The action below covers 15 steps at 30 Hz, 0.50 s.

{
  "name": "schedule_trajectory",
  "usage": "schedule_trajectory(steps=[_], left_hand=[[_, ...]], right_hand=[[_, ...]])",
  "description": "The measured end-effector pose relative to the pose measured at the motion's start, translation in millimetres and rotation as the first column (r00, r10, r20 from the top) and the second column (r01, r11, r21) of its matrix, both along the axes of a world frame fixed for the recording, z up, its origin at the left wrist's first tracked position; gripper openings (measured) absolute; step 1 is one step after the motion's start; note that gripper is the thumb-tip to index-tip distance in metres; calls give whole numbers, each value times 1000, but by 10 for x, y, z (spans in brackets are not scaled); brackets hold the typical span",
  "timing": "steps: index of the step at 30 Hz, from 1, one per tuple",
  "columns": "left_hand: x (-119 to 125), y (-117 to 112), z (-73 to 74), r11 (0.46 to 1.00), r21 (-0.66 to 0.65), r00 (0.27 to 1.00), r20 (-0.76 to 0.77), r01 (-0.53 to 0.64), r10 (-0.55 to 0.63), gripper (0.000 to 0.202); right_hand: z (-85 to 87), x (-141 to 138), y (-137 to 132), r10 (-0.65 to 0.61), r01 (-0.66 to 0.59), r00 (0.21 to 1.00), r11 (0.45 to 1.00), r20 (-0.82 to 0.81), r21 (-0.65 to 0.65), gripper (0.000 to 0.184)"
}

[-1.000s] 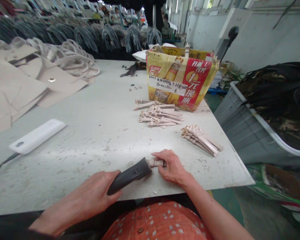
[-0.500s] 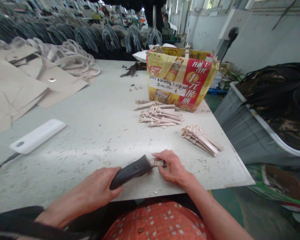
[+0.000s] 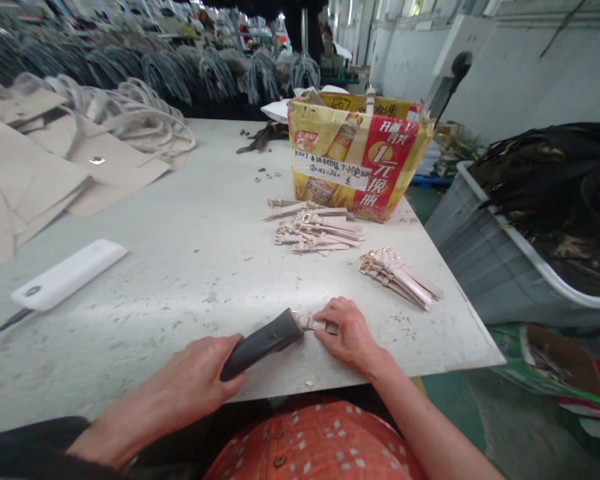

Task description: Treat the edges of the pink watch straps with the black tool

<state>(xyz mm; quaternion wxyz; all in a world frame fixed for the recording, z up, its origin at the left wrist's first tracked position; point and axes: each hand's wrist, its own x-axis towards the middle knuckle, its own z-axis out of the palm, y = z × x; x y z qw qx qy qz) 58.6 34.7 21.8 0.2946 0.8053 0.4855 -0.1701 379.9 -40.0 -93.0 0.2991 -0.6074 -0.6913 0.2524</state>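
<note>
Left hand (image 3: 195,373): fingers wrapped closed around the grip of a black-handled tool (image 3: 263,345), its tip angled up and right. The tip meets one end of a small pale strap piece with a metal buckle (image 3: 313,324). Right hand (image 3: 347,333): fingers curled over and pressing on the strap piece, which lies flat on the bench (image 3: 170,267), close to the near edge. The two hands sit just either side of it. A tiny pale scrap (image 3: 309,383) lies just in from that edge, below the strap piece.

Ahead, mid-bench: a loose pile of similar pale buckled straps (image 3: 317,230). Toward the right edge, a tighter bundle (image 3: 397,279) with gold-coloured buckles, well clear of the hands. Behind the pile, at the far end, stands a yellow and red printed carton (image 3: 360,160) with a handwritten white label. Small dark hardware bits (image 3: 265,175) are scattered left of it.

Left side of the bench: a white plastic block (image 3: 67,275) with a dark cord, and overlapping beige panels (image 3: 30,167) with pale coiled cords (image 3: 130,123) behind them. Just beyond the right edge: a grey plastic crate (image 3: 455,247) filled with dark material.
</note>
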Motion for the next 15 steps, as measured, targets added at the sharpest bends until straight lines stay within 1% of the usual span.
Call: schedule_trajectory(steps=[4, 7, 11, 13, 15], left_hand=[[17, -103, 62, 1000, 0, 999, -30, 12, -12, 31], [29, -181, 131, 1000, 0, 999, -40, 19, -19, 32], [135, -245, 205, 998, 27, 993, -105, 52, -49, 28], [234, -253, 224, 996, 50, 986, -152, 80, -71, 29], [341, -249, 232, 992, 61, 975, -198, 111, -97, 34]], right_hand=[[49, -18, -5, 6, -5, 999, 999, 33, -33, 20], [95, -30, -9, 36, -34, 999, 998, 39, -52, 21], [146, -15, -18, 86, -84, 996, 995, 37, -62, 26], [167, 15, -29, 120, -118, 992, 991, 28, -61, 35], [185, 54, -44, 148, -148, 989, 988, 4, -50, 52]])
